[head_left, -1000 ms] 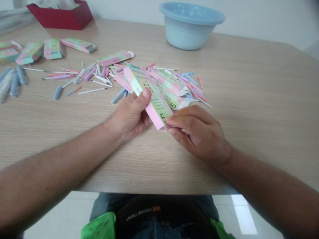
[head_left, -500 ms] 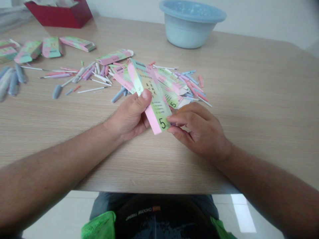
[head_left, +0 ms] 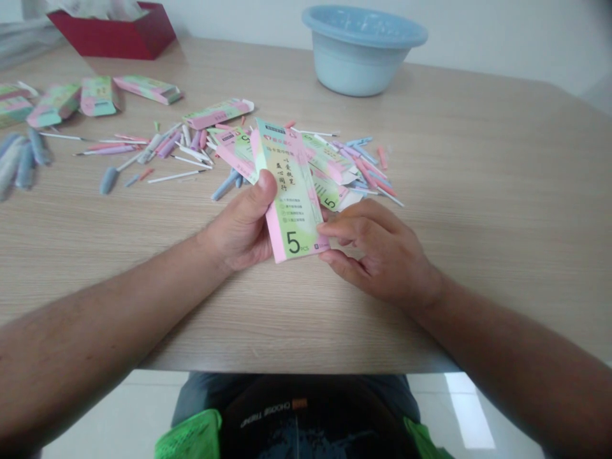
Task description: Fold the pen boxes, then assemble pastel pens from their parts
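My left hand (head_left: 241, 226) grips a slim pink and green carton (head_left: 289, 191) marked "5 PCS", thumb across its left edge, front face turned toward me. My right hand (head_left: 380, 248) pinches the carton's lower right corner between thumb and forefinger. Both hands hover just above the wooden table (head_left: 478, 191) near its front edge. Behind the carton lies a heap of similar flat cartons (head_left: 329, 169) mixed with loose pastel pens and refills (head_left: 368, 166).
More pens and thin white refills (head_left: 157, 150) are scattered left of centre. Several cartons (head_left: 95, 95) and blue-grey pen caps (head_left: 21, 162) lie at far left. A red box (head_left: 115, 32) stands back left, a light blue basin (head_left: 361, 48) back centre.
The carton has been turned in my hands from lying tilted on its pink side to showing its printed front face upright. Both hands stayed in place.
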The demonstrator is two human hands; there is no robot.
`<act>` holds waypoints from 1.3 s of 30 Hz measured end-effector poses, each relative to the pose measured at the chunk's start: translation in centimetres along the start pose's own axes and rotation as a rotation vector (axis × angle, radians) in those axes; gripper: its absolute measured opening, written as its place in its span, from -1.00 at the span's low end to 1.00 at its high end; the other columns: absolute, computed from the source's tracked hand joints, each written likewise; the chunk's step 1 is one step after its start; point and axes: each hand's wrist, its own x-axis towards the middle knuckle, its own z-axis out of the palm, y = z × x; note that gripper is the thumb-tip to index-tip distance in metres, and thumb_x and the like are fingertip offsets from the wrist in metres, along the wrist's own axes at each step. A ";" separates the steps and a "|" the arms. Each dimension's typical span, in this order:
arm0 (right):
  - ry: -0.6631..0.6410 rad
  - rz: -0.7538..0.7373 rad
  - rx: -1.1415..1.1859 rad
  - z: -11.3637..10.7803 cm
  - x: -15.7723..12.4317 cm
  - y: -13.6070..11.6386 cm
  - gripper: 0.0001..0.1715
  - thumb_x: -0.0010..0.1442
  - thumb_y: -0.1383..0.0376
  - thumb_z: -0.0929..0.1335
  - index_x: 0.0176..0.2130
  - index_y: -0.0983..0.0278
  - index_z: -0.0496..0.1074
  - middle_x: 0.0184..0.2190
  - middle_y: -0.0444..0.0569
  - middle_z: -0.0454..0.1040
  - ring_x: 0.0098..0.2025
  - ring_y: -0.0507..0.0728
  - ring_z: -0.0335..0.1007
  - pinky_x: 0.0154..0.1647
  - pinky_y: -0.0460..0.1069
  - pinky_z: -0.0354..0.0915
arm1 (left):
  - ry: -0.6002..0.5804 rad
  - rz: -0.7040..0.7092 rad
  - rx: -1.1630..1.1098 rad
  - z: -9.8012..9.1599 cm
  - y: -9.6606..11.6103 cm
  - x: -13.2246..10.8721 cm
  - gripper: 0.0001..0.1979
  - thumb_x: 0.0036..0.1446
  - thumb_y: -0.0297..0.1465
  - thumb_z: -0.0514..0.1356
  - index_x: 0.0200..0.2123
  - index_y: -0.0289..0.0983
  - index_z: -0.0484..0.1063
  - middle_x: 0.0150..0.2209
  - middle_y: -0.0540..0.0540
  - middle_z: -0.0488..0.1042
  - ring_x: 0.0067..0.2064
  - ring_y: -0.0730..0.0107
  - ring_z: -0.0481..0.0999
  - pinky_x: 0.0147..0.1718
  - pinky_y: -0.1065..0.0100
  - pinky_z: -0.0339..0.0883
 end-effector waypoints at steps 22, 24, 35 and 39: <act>-0.068 0.074 0.102 0.1 -0.1 0.1 -0.70 0.42 0.40 0.46 0.13 0.25 0.52 -0.05 -0.04 0.71 -0.29 0.03 0.61 -0.17 -0.03 0.55 | -0.013 0.022 0.079 -1.1 -0.7 0.2 0.12 0.21 0.40 0.30 0.55 -0.24 0.29 0.01 -0.31 0.73 0.39 -0.68 0.48 0.23 -0.40 0.54; -0.074 0.097 0.093 0.3 -0.1 0.1 -0.70 0.42 0.40 0.45 0.12 0.26 0.52 -0.05 -0.03 0.72 -0.29 0.03 0.59 -0.17 -0.02 0.54 | -0.018 0.041 0.082 -1.2 -0.7 0.4 0.16 0.16 0.38 0.37 0.56 -0.24 0.28 0.04 -0.33 0.73 0.41 -0.71 0.46 0.25 -0.39 0.52; -0.117 0.602 0.750 1.9 -0.7 1.4 -0.36 0.46 0.03 0.52 0.35 0.14 0.31 -0.09 -0.04 0.64 -0.34 0.08 0.55 -0.38 0.02 0.49 | -0.135 0.024 -0.018 -2.2 -0.5 0.4 -0.34 0.37 0.11 0.43 0.22 -0.30 0.55 0.07 -0.32 0.74 0.23 -0.25 0.72 0.07 0.00 0.73; -0.098 0.825 0.936 2.7 -0.6 1.7 -0.11 0.34 -0.07 0.59 0.37 0.13 0.19 -0.23 -0.13 0.58 -0.42 0.08 0.54 -0.51 0.00 0.46 | -0.099 0.023 0.029 -1.9 -1.3 0.5 -0.53 0.43 -0.06 0.42 0.11 -0.34 0.57 0.02 -0.31 0.74 0.09 -0.06 0.77 -0.08 0.16 0.72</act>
